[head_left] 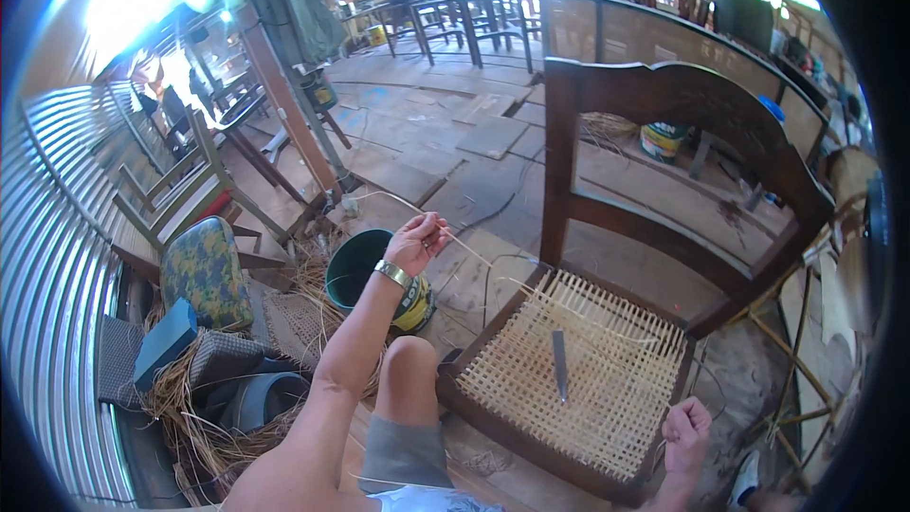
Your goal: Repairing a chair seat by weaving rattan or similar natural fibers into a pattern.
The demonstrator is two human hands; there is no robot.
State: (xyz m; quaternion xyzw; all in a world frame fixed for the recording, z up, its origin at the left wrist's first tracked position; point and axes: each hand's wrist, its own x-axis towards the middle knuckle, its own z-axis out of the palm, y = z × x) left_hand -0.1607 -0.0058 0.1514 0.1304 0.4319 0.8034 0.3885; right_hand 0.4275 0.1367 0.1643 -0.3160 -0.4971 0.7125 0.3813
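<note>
A dark wooden chair (559,171) stands in front of me with a woven cane seat (531,379). My left hand (420,239) is raised left of the seat, its fingers pinched on a thin, pale cane strand (485,261) that runs down to the seat's back left corner. Across the rear of the weave a loose length of strand lies in a curve. A pointed grey metal tool (559,360) rests on the weave. Just past the seat's right edge is my right hand (685,425), fingers curled closed; what they hold, if anything, is hidden.
Beyond my left forearm stands a dark green bucket (355,270), beside a heap of cane scraps (213,408). A patterned cushion (204,275) and a blue block (165,343) lie at the left. A wooden post (289,114) rises behind, and more chairs (493,28) stand farther off.
</note>
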